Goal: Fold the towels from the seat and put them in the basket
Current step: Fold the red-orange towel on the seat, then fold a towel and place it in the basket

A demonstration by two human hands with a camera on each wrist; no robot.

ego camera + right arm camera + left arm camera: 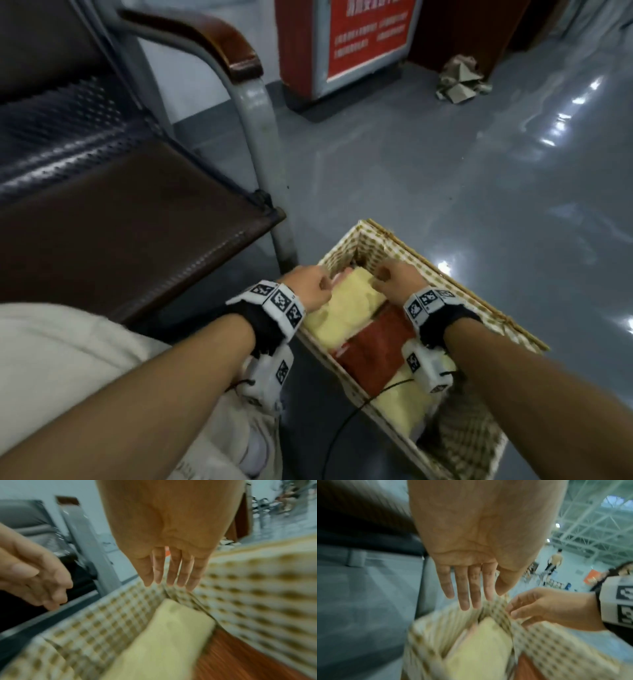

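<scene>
Towel (164, 635) below straight fingers (173, 572).

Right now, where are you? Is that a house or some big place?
Probably a big public hall, like a waiting area or sports hall, not a house. There is a metal bench seat with an armrest, a shiny grey floor, and a high steel-truss roof with people far off.
</scene>
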